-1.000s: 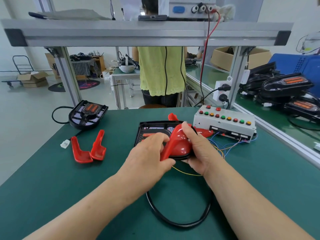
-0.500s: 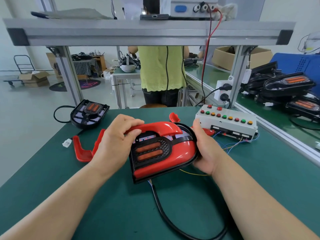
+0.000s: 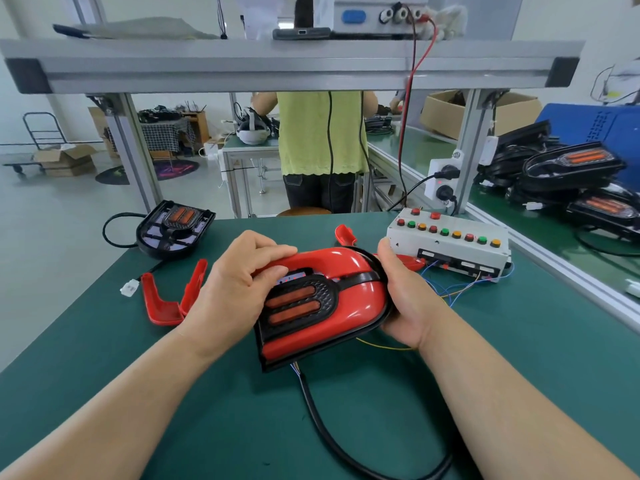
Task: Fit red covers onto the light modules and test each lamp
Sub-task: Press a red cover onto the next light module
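A black light module (image 3: pixel 298 301) with two orange reflector strips is held tilted above the green table (image 3: pixel 519 358). A glossy red cover (image 3: pixel 349 296) sits around its rim. My left hand (image 3: pixel 235 289) grips the module's left side, fingers curled over the cover's upper arm. My right hand (image 3: pixel 401 299) cups the rounded right end, thumb on the black rim. A thick black cable (image 3: pixel 332 434) runs from the module toward me. A second, bare module (image 3: pixel 175 228) lies at the far left. A loose red cover (image 3: pixel 166 303) lies left of my hand.
A grey test box (image 3: pixel 450 247) with coloured buttons and thin wires stands at the right. Another red cover piece (image 3: pixel 344 235) lies behind the module. A white connector (image 3: pixel 129 289) rests near the left edge. Finished lamps (image 3: pixel 571 168) are stacked far right. A person in a yellow-green top stands beyond the bench.
The module was turned face up and lifted toward me, with the red cover now seated around it. My left hand shifted from the middle to the left side of the cover.
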A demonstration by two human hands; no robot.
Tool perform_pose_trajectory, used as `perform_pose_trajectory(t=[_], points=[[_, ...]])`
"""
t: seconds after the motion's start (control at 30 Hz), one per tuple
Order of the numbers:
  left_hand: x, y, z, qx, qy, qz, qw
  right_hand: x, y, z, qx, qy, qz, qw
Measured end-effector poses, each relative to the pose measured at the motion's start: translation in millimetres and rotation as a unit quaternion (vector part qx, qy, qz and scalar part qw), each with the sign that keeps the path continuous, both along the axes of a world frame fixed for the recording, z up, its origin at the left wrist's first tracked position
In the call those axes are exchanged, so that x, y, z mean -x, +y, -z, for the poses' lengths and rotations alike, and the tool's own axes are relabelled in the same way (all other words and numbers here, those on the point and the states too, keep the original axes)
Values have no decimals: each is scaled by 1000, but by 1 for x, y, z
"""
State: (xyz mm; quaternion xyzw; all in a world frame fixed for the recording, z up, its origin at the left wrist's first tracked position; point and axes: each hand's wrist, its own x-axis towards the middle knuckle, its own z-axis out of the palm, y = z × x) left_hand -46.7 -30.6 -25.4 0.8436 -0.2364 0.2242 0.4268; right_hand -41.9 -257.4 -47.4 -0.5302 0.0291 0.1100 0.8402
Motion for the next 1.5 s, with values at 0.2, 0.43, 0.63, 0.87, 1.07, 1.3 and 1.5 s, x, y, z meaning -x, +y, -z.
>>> perform_pose_trajectory(t=[0.2,0.43,0.63,0.87,1.07,1.3,1.5], points=[[0,-5,4,7,24,9,1000,1,2,0,2,-2,-2,1000],[-4,-5,4,-28,22,19,999,3,5,-3,25,-16,-9,999],[-3,-7,5,-16,19,14,1000,5,6,-3,34,-48,-29,998],[-4,-4,7,-26,11,13,1000,6,8,0,33,-72,-15,997],[-9,-4,14,11,50,-15,999,6,8,1,43,-71,33,996],[-18,3,19,10,176,7,984,6,8,3,50,-70,30,996],[-19,3,18,-22,175,42,983,7,6,5,55,-87,34,994]])
